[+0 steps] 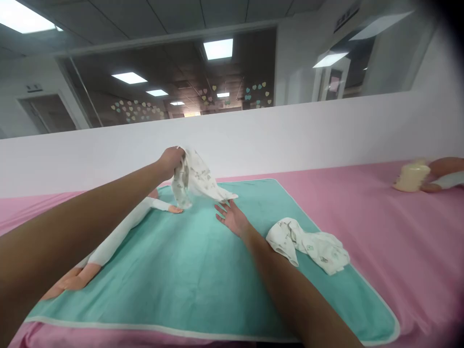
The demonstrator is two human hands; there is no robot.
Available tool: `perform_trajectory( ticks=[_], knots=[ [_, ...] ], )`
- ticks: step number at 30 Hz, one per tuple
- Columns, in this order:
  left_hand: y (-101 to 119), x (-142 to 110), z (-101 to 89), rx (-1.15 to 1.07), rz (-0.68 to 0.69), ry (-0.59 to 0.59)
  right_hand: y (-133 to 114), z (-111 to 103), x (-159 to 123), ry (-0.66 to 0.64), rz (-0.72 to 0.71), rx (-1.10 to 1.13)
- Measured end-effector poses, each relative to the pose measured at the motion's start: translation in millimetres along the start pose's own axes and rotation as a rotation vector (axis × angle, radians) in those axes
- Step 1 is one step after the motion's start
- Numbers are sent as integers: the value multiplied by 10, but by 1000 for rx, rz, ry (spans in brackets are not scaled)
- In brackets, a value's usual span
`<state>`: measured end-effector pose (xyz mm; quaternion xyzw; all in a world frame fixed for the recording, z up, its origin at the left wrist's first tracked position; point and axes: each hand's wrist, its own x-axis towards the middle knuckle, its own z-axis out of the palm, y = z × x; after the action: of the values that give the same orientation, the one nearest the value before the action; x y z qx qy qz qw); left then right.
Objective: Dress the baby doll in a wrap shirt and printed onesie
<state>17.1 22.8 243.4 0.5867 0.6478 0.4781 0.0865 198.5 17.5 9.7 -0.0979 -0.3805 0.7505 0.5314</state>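
Observation:
My left hand (173, 162) is closed on a white baby garment (203, 179) with a small print, holding it up so that it hangs and slants down to the right. Just under its lower right corner is my right hand (234, 217), palm up with the fingers apart; whether a fingertip touches the cloth I cannot tell. A doll (123, 232) in white clothing lies on the left, partly hidden behind my left arm. Beside my right forearm, a second printed white garment (315, 244) lies crumpled on the teal mat (174, 285).
Pink cloth (384, 227) covers the surface under the mat. On the far right stands a pale yellow bottle (411, 176), blurred, with skin-toned limbs and a white sleeve (449, 180) beside it. A white wall (253, 140) with windows above closes off the back.

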Motion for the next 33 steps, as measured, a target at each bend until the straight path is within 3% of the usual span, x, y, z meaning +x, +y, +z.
perform_trajectory(
  ticks=[3,6,8,12,15,19,22,25,29,33],
  knots=[
    [-30,-174,2,88,100,-327,95,150,-52,-45,1,-101],
    [-93,-330,19,356,252,-478,234,208,-34,-28,30,-207],
    [-168,-361,-24,596,329,-517,277,141,17,69,4,-284],
    [-386,-288,-252,1025,430,-559,169,-167,138,402,-82,-301],
    [-524,-218,-442,1162,463,-553,9,-377,190,592,-109,-212],
    [-627,-147,-606,1261,470,-472,-178,-532,203,686,-179,-114],
    [-673,-114,-653,1213,357,-411,-315,-585,187,684,-209,-18],
    [-691,-128,-636,1020,236,-395,-463,-601,152,590,-193,58],
    [-631,-228,-598,571,120,-477,-644,-655,79,356,-248,249],
    [-532,-322,-636,196,-133,-588,-746,-770,9,359,-309,393]
  ],
)
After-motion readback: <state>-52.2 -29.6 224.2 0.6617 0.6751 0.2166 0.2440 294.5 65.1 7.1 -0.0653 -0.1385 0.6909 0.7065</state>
